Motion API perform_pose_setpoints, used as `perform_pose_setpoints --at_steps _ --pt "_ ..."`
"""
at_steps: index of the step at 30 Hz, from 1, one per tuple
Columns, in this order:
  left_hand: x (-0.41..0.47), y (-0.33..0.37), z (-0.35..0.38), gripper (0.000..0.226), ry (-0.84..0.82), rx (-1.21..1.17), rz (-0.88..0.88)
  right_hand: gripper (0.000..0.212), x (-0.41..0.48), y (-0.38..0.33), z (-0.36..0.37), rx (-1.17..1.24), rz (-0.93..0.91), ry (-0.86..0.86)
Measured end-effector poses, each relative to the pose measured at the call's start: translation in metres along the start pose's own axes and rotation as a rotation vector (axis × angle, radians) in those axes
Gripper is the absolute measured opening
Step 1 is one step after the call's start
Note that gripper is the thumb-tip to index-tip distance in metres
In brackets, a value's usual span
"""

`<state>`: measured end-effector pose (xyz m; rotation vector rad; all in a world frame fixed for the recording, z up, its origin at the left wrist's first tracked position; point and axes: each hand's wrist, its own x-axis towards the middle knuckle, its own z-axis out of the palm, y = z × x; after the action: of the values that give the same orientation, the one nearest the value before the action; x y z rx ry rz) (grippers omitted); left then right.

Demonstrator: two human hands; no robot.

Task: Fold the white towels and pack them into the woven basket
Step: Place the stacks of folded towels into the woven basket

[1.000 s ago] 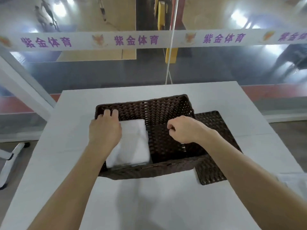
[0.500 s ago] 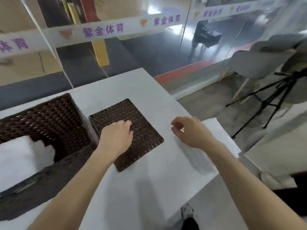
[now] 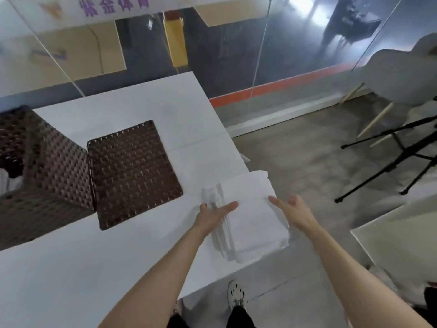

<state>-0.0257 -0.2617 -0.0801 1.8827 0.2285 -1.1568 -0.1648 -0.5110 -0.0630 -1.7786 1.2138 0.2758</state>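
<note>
A stack of white towels point(image 3: 250, 209) lies at the right edge of the white table point(image 3: 146, 110). My left hand point(image 3: 214, 215) rests flat on the stack's left side with straight fingers. My right hand point(image 3: 292, 210) reaches the stack's right edge, fingers extended and touching it. The dark woven basket point(image 3: 49, 176) stands at the far left, partly cut off by the frame, with a bit of white towel point(image 3: 7, 183) showing inside.
The basket's flat woven lid point(image 3: 132, 171) lies on the table between basket and towels. To the right are a black tripod point(image 3: 397, 152), a grey chair point(image 3: 402, 76) and a second white surface point(image 3: 402, 237). My shoe point(image 3: 235, 294) shows below the table edge.
The view swung right from the basket to the towel stack. Both hands left the basket and moved right; they now lie on the stack with fingers straightened.
</note>
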Motion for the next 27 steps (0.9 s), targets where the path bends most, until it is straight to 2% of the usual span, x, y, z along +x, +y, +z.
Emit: perform_pose_setpoints --at_steps 1,3,7,12,15,16,17,19,22,25,27 --pt "0.009 0.0 0.006 0.172 0.021 -0.028 -0.007 0.152 0.012 0.003 0.002 -0.005 0.015 -0.047" --pt "0.039 -0.01 0.014 0.169 0.059 -0.06 -0.031 0.135 0.027 0.009 0.009 -0.013 0.023 -0.129" --pt "0.075 -0.032 0.017 0.134 0.094 -0.123 -0.029 0.088 0.034 0.015 0.021 -0.008 -0.002 -0.215" --pt "0.031 -0.024 0.001 0.111 0.079 -0.204 -0.018 0.074 0.019 0.002 0.035 -0.059 -0.044 -0.243" --pt "0.007 -0.03 -0.028 0.062 0.111 -0.142 0.011 0.071 0.001 -0.011 0.062 -0.185 -0.087 -0.305" --pt "0.001 -0.037 -0.039 0.049 0.121 -0.106 0.02 0.073 -0.004 -0.015 0.071 -0.242 -0.102 -0.337" --pt "-0.006 -0.042 -0.05 0.046 0.136 -0.071 0.02 0.075 -0.009 -0.019 0.078 -0.302 -0.115 -0.361" --pt "-0.014 -0.049 -0.067 0.069 0.198 0.031 -0.003 0.08 -0.016 -0.026 0.088 -0.382 -0.168 -0.319" --pt "-0.021 -0.051 -0.069 0.087 0.272 0.159 -0.033 0.108 -0.024 -0.034 0.091 -0.4 -0.233 -0.191" --pt "-0.03 -0.046 -0.05 0.12 0.415 0.198 -0.042 0.105 -0.033 -0.035 0.089 -0.408 -0.23 -0.195" --pt "-0.037 -0.046 -0.036 0.116 0.543 0.299 -0.008 0.099 -0.035 -0.032 0.087 -0.42 -0.244 -0.14"
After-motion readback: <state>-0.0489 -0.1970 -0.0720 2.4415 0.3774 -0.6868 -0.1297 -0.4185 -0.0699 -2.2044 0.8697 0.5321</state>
